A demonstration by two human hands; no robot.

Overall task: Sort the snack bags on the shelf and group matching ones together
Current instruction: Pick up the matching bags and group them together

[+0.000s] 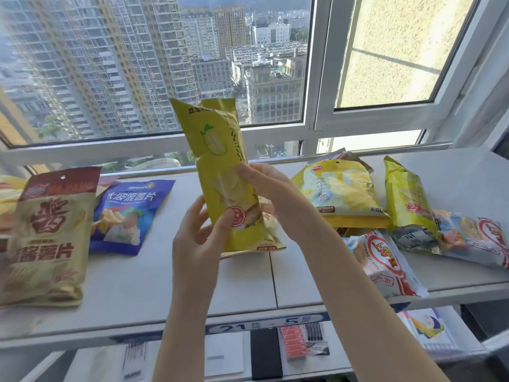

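Here, both hands gripped one yellow-green chip bag (220, 172), which was raised above the grey shelf (165, 277) and stood nearly upright, its top tilted slightly to the left. The left hand (201, 238) was closed on the bag's lower left edge, with the thumb pressed on the red seal printed on the front. The right hand (264, 186) was closed on the bag's right edge at mid-height.

On the shelf, a beige chip bag (48, 238) lay at the left, with a blue chip bag (129, 216) just beside it. To the right lay a yellow-and-pale-blue chip bag (341, 194), a second yellow-green chip bag (407, 199), and two white-and-red shrimp flake bags, the nearer (385, 263) and the farther (473, 238). Another bag lay partly hidden behind the held bag. Behind the shelf was a window (154, 64).
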